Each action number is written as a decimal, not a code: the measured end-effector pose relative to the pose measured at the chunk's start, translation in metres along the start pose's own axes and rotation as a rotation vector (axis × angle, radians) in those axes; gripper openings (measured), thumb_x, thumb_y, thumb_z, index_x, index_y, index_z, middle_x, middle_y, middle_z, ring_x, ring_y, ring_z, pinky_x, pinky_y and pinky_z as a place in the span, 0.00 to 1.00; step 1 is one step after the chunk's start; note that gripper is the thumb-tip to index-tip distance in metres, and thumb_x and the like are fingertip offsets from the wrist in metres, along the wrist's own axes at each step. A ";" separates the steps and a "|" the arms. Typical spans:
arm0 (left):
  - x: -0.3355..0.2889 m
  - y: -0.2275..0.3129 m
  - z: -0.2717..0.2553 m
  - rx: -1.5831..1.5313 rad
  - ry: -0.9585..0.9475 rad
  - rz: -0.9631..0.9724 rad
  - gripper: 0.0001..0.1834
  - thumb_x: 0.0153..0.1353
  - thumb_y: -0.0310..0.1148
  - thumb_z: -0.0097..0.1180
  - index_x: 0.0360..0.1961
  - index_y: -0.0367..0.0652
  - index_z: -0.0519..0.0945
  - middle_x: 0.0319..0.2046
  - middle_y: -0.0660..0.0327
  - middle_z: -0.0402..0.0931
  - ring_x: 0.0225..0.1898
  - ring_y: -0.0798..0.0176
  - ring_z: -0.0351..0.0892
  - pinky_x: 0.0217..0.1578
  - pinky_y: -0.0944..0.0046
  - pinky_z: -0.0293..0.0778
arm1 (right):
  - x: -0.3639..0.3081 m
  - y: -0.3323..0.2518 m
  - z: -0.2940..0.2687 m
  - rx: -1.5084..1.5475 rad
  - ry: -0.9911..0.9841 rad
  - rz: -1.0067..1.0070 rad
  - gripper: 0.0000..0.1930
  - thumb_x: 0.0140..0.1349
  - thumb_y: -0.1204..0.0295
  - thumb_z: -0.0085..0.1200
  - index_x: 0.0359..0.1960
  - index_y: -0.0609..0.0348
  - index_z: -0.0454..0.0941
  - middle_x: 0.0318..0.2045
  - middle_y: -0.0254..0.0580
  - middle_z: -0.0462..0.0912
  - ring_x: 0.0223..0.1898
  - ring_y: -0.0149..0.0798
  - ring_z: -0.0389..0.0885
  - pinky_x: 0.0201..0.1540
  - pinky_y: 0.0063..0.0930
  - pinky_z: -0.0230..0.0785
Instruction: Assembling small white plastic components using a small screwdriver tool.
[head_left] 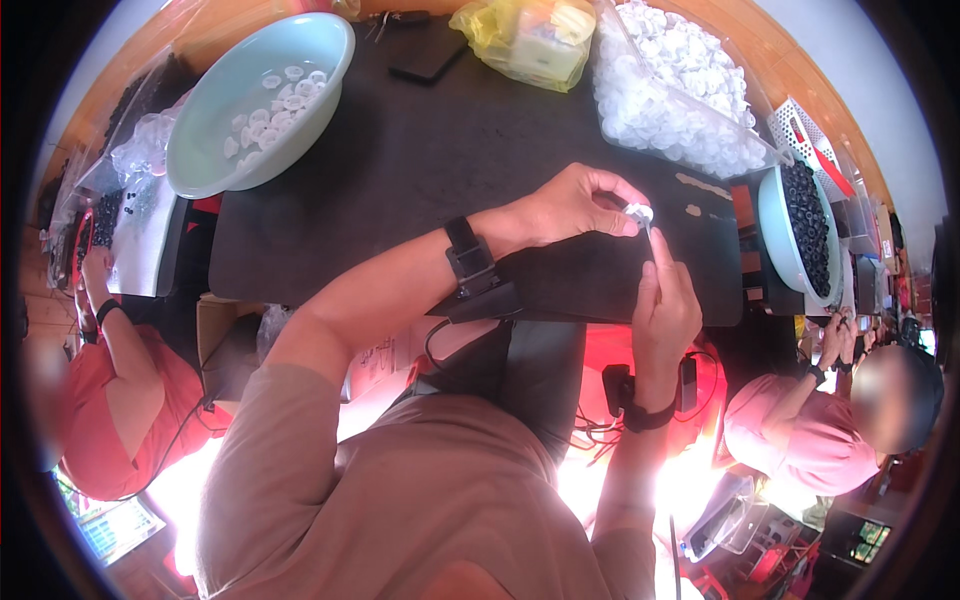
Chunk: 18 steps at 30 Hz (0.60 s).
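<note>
Over the right part of the dark table (440, 170), my left hand (575, 208) pinches a small white plastic part (641, 213) between thumb and index finger. My right hand (667, 305) is just below it, index finger raised close to the part and thumb bent alongside. A thin sliver shows between that fingertip and the white part; what it is, I cannot make out. Similar white plastic parts (268, 128) lie loose in a pale blue basin (205, 165) at the far left. A big clear bag (665, 135) full of small white pieces stands at the far right.
A yellow plastic bag (545, 50) and a dark flat phone-like object (428, 62) lie at the table's far side. To the right stands a blue basin (778, 225) of black rings (805, 220). Co-workers in red (135, 400) and pink (790, 430) sit on either side.
</note>
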<state>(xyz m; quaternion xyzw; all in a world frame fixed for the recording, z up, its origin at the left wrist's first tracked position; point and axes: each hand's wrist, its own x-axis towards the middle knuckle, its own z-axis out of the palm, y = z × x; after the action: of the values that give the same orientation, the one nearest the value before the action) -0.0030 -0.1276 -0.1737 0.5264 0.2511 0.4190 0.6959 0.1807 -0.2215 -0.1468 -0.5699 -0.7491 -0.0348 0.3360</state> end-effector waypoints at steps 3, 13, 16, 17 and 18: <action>0.000 0.000 0.000 0.016 0.003 -0.009 0.18 0.59 0.24 0.67 0.51 0.35 0.81 0.43 0.59 0.84 0.44 0.71 0.81 0.48 0.70 0.77 | 0.000 0.001 0.001 0.033 -0.016 0.001 0.19 0.66 0.74 0.54 0.59 0.48 0.79 0.25 0.38 0.75 0.23 0.38 0.76 0.27 0.31 0.69; 0.002 -0.003 -0.004 0.141 0.003 0.019 0.17 0.60 0.22 0.66 0.51 0.36 0.82 0.43 0.59 0.84 0.45 0.70 0.81 0.49 0.69 0.77 | 0.004 0.004 0.001 0.190 -0.103 -0.004 0.18 0.67 0.75 0.51 0.58 0.52 0.79 0.28 0.42 0.78 0.25 0.39 0.77 0.31 0.33 0.70; 0.003 -0.006 -0.004 0.152 -0.029 0.065 0.17 0.60 0.23 0.66 0.51 0.36 0.82 0.44 0.59 0.84 0.45 0.70 0.81 0.49 0.69 0.77 | 0.009 0.003 -0.008 0.372 -0.250 0.204 0.17 0.68 0.76 0.49 0.57 0.56 0.79 0.32 0.47 0.82 0.29 0.41 0.80 0.35 0.33 0.71; 0.003 -0.005 -0.003 0.152 -0.030 0.065 0.17 0.60 0.23 0.66 0.51 0.36 0.82 0.44 0.59 0.84 0.45 0.70 0.81 0.49 0.69 0.77 | 0.009 0.003 -0.008 0.372 -0.248 0.204 0.17 0.68 0.76 0.49 0.57 0.56 0.79 0.32 0.47 0.82 0.29 0.41 0.80 0.35 0.33 0.71; 0.002 -0.004 -0.002 0.121 -0.017 0.044 0.17 0.60 0.23 0.66 0.51 0.36 0.82 0.44 0.59 0.84 0.45 0.70 0.81 0.49 0.69 0.77 | 0.008 0.004 -0.008 0.364 -0.205 0.180 0.17 0.68 0.76 0.49 0.57 0.57 0.79 0.34 0.49 0.83 0.31 0.42 0.82 0.37 0.33 0.72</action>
<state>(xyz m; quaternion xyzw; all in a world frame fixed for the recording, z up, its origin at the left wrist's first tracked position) -0.0023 -0.1254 -0.1780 0.5763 0.2584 0.4138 0.6556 0.1868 -0.2173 -0.1376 -0.5648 -0.7195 0.1893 0.3572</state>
